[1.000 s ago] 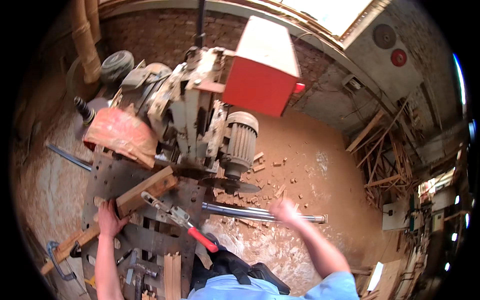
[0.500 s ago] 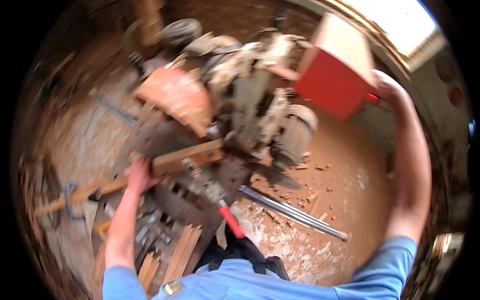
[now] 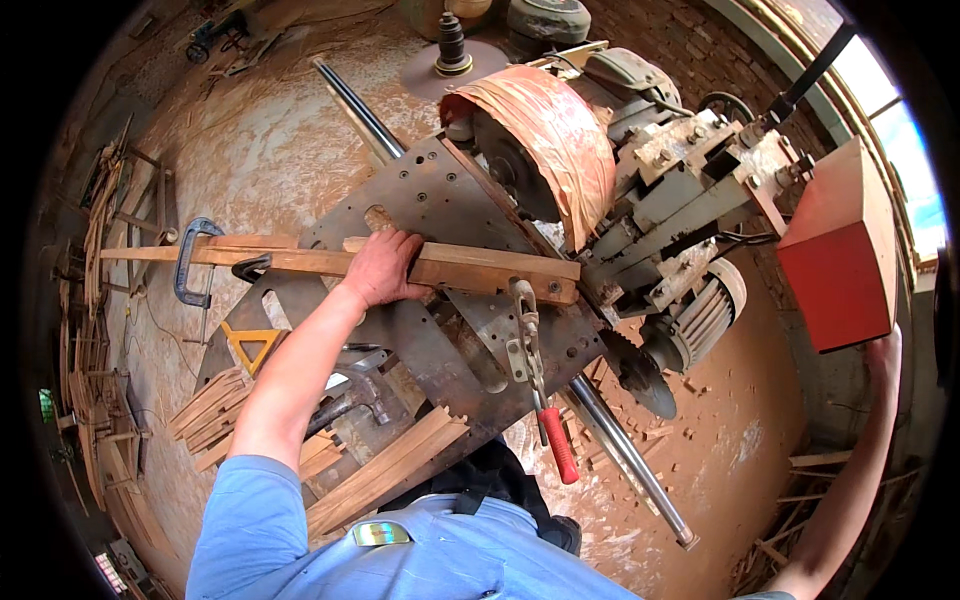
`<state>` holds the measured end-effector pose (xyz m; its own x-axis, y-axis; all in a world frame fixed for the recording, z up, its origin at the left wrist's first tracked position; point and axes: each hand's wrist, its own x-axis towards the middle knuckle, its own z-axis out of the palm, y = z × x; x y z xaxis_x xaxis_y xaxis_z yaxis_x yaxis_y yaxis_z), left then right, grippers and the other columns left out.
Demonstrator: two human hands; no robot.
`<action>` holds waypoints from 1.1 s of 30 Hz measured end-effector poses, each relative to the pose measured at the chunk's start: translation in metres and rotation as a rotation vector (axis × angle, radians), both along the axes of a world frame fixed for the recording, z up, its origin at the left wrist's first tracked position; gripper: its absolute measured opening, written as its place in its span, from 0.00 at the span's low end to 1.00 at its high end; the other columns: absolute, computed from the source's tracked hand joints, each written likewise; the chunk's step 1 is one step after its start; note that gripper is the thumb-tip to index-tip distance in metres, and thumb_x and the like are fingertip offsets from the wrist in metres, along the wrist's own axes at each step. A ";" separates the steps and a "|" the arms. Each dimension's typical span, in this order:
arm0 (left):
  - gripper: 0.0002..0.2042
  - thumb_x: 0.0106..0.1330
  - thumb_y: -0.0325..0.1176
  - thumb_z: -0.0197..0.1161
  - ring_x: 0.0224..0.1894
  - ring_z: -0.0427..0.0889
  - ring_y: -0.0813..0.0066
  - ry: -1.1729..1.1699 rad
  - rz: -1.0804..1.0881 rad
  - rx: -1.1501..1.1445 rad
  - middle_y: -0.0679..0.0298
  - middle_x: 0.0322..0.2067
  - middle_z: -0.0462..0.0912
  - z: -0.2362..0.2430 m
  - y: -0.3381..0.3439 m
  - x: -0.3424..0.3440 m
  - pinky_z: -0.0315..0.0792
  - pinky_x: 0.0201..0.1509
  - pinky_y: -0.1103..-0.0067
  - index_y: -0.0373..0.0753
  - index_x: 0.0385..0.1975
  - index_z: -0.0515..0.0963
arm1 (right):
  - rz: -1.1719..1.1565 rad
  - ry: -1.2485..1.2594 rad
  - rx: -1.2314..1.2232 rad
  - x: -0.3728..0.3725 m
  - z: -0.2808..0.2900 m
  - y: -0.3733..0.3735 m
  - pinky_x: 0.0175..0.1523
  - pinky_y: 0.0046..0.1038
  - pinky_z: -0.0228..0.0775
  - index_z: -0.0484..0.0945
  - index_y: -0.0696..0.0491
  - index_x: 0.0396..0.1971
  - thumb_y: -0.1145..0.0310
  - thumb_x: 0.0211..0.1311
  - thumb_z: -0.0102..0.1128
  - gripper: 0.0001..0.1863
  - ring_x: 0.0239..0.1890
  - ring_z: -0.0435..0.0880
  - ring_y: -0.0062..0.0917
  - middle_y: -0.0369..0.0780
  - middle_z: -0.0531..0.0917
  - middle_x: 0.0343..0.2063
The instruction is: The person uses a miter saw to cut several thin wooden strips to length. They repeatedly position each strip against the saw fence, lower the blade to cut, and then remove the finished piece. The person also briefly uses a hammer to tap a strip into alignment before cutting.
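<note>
My left hand (image 3: 384, 268) is closed over a long wooden bar (image 3: 480, 272) lying across the steel machine table (image 3: 420, 190). A blue C-clamp (image 3: 186, 262) and a smaller black clamp (image 3: 252, 267) sit on the bar's left part. Near its right end is a toggle clamp (image 3: 525, 335) with a red handle (image 3: 558, 445). My right hand (image 3: 882, 355) is at the lower back edge of a red box (image 3: 838, 255) at the far right; its fingers are hidden by the box.
Beyond the bar stands a reddish curved guard (image 3: 550, 135) over a dark disc. A toothed saw blade (image 3: 640, 375) sits beside a motor (image 3: 700, 315). Wooden strips (image 3: 385, 470), a hammer (image 3: 355, 400) and a yellow set square (image 3: 253, 345) lie nearer me. A metal rail (image 3: 635, 455) juts out right.
The view has swung, so the machine sits farther right and the picture is sharper. My left hand remains on the bar. My right hand remains by the red box, its fingers now hidden.
</note>
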<state>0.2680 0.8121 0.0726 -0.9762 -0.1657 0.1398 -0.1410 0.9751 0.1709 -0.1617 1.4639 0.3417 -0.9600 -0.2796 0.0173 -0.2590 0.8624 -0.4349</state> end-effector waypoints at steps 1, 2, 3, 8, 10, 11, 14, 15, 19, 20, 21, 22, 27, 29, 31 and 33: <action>0.39 0.39 0.53 0.76 0.49 0.73 0.54 0.007 -0.004 0.002 0.54 0.42 0.77 -0.002 0.001 -0.002 0.68 0.54 0.66 0.34 0.50 0.74 | 0.017 0.171 -0.038 0.005 -0.019 0.018 0.22 0.20 0.54 0.76 0.57 0.39 0.59 0.68 0.56 0.15 0.18 0.63 0.10 0.27 0.69 0.17; 0.39 0.39 0.53 0.76 0.48 0.74 0.54 0.016 0.000 -0.005 0.54 0.42 0.77 -0.002 0.000 0.003 0.68 0.54 0.66 0.33 0.50 0.74 | -0.008 0.104 -0.106 0.022 -0.023 0.012 0.23 0.20 0.56 0.76 0.58 0.41 0.59 0.71 0.56 0.15 0.19 0.63 0.11 0.28 0.69 0.19; 0.39 0.39 0.53 0.76 0.48 0.74 0.54 0.030 -0.007 -0.008 0.54 0.42 0.77 -0.002 -0.002 0.003 0.68 0.54 0.66 0.33 0.50 0.74 | -0.023 0.142 -0.159 0.040 -0.032 0.014 0.24 0.19 0.56 0.77 0.58 0.43 0.60 0.71 0.55 0.14 0.19 0.63 0.10 0.28 0.69 0.20; 0.39 0.38 0.53 0.76 0.49 0.74 0.54 -0.010 -0.004 0.010 0.54 0.43 0.77 -0.001 0.001 -0.004 0.68 0.55 0.66 0.33 0.49 0.75 | -0.110 0.187 -0.136 0.124 -0.096 0.076 0.28 0.16 0.58 0.79 0.59 0.44 0.65 0.72 0.55 0.12 0.24 0.64 0.10 0.29 0.71 0.23; 0.39 0.38 0.53 0.76 0.49 0.74 0.54 -0.031 0.014 0.008 0.54 0.43 0.77 -0.001 -0.001 0.000 0.68 0.55 0.66 0.33 0.49 0.75 | -0.230 0.031 -0.274 0.167 -0.115 0.063 0.29 0.16 0.60 0.80 0.59 0.42 0.66 0.71 0.55 0.12 0.25 0.67 0.11 0.30 0.73 0.24; 0.39 0.38 0.53 0.76 0.49 0.74 0.54 -0.016 0.006 0.003 0.54 0.43 0.77 -0.001 -0.001 -0.001 0.68 0.55 0.66 0.33 0.50 0.75 | -0.215 0.079 -0.244 0.185 -0.128 0.070 0.29 0.17 0.61 0.80 0.59 0.42 0.66 0.71 0.56 0.11 0.24 0.68 0.12 0.30 0.73 0.23; 0.39 0.38 0.52 0.76 0.50 0.74 0.53 -0.002 -0.004 -0.003 0.53 0.44 0.77 0.001 -0.001 0.000 0.68 0.55 0.65 0.33 0.50 0.74 | -0.340 -0.043 -0.244 0.231 -0.173 0.098 0.25 0.18 0.61 0.80 0.59 0.40 0.68 0.70 0.56 0.10 0.20 0.68 0.13 0.31 0.74 0.20; 0.39 0.38 0.51 0.76 0.50 0.74 0.53 -0.013 -0.003 0.003 0.53 0.44 0.77 0.002 0.000 -0.001 0.67 0.56 0.65 0.34 0.51 0.74 | -0.365 -0.038 -0.230 0.248 -0.191 0.106 0.23 0.18 0.61 0.81 0.59 0.40 0.68 0.70 0.56 0.10 0.19 0.69 0.12 0.31 0.74 0.19; 0.39 0.39 0.50 0.77 0.50 0.74 0.52 -0.090 0.014 0.004 0.52 0.45 0.77 0.007 0.001 -0.001 0.67 0.56 0.65 0.34 0.52 0.73 | -0.548 -0.205 -0.326 0.313 -0.225 0.103 0.21 0.18 0.63 0.81 0.56 0.38 0.65 0.70 0.56 0.10 0.17 0.71 0.13 0.32 0.75 0.17; 0.39 0.39 0.49 0.77 0.51 0.74 0.52 -0.081 0.019 -0.001 0.51 0.45 0.77 0.007 0.001 -0.001 0.67 0.56 0.65 0.34 0.53 0.73 | -0.617 -0.246 -0.367 0.328 -0.233 0.105 0.20 0.18 0.63 0.81 0.56 0.38 0.65 0.70 0.57 0.10 0.16 0.71 0.13 0.32 0.75 0.17; 0.39 0.39 0.49 0.77 0.51 0.74 0.51 -0.073 0.016 -0.003 0.51 0.46 0.77 0.006 0.001 -0.002 0.67 0.56 0.64 0.34 0.53 0.73 | -0.646 -0.228 -0.346 0.341 -0.245 0.112 0.19 0.18 0.62 0.81 0.56 0.38 0.64 0.70 0.57 0.11 0.16 0.71 0.13 0.32 0.75 0.16; 0.39 0.39 0.48 0.77 0.51 0.74 0.51 -0.067 0.012 -0.005 0.51 0.46 0.77 0.005 0.001 -0.001 0.67 0.56 0.64 0.34 0.53 0.73 | -0.678 -0.258 -0.371 0.352 -0.254 0.120 0.19 0.18 0.62 0.81 0.57 0.37 0.64 0.70 0.56 0.11 0.15 0.71 0.13 0.32 0.75 0.16; 0.38 0.42 0.47 0.76 0.51 0.74 0.47 -0.136 0.034 -0.037 0.47 0.47 0.77 0.005 0.004 -0.007 0.69 0.55 0.61 0.34 0.54 0.72 | -0.801 -0.355 -0.297 0.397 -0.275 0.131 0.19 0.20 0.65 0.82 0.59 0.37 0.62 0.69 0.55 0.14 0.15 0.73 0.15 0.34 0.75 0.16; 0.36 0.43 0.46 0.76 0.50 0.75 0.46 -0.142 0.056 -0.077 0.46 0.46 0.78 0.007 0.006 -0.009 0.70 0.53 0.60 0.34 0.53 0.72 | -0.847 -0.426 -0.297 0.413 -0.280 0.132 0.19 0.20 0.63 0.82 0.58 0.38 0.61 0.68 0.56 0.14 0.15 0.70 0.14 0.33 0.74 0.15; 0.34 0.46 0.45 0.75 0.49 0.76 0.45 -0.149 0.062 -0.068 0.46 0.45 0.78 0.001 -0.005 -0.002 0.71 0.51 0.60 0.34 0.52 0.72 | -0.922 -0.486 -0.392 0.431 -0.294 0.136 0.19 0.21 0.62 0.81 0.59 0.40 0.61 0.68 0.56 0.15 0.14 0.68 0.15 0.31 0.71 0.15; 0.32 0.47 0.43 0.74 0.49 0.76 0.45 -0.181 0.014 -0.044 0.46 0.45 0.78 -0.007 -0.012 -0.004 0.72 0.51 0.60 0.33 0.50 0.72 | -0.940 -0.542 -0.405 0.454 -0.313 0.149 0.20 0.23 0.64 0.80 0.59 0.41 0.61 0.69 0.56 0.15 0.15 0.70 0.17 0.33 0.74 0.16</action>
